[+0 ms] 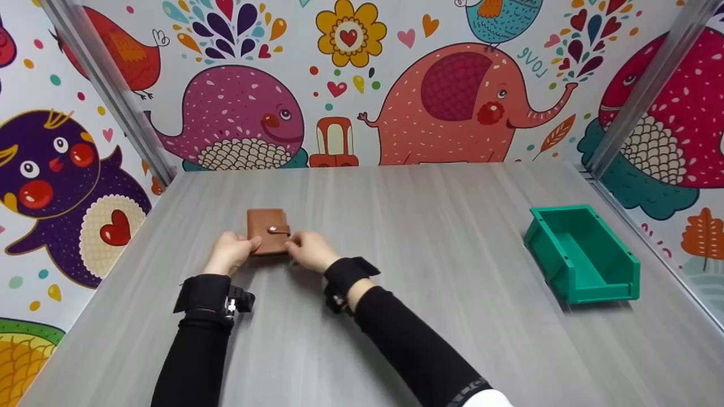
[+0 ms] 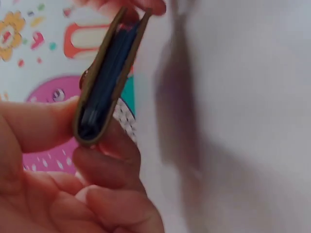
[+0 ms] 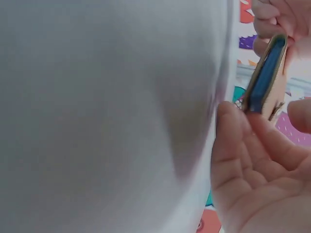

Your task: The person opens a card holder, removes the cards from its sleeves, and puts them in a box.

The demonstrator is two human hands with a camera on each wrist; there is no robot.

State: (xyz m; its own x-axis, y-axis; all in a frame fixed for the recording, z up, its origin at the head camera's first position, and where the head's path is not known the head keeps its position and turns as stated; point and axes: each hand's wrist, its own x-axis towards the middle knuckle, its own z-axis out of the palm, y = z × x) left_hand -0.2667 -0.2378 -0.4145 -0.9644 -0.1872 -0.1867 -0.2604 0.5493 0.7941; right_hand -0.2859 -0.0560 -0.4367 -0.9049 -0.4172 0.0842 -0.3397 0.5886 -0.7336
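Note:
A brown leather wallet (image 1: 266, 231) with a snap strap is held just above the table, its front cover facing up. My left hand (image 1: 231, 251) pinches its left edge near the lower corner. In the left wrist view the left hand's thumb (image 2: 43, 124) lies on one cover and the fingers on the other; dark blue layers show inside the wallet (image 2: 108, 80). My right hand (image 1: 312, 250) is at the right edge, beside the strap. In the right wrist view its fingers touch the wallet (image 3: 266, 80) from behind, while the thumb (image 3: 300, 115) stands slightly apart.
A green plastic bin (image 1: 602, 291) stands on the right side of the grey wood-grain table (image 1: 430, 254). Walls printed with cartoon animals (image 1: 452, 113) enclose the back and both sides.

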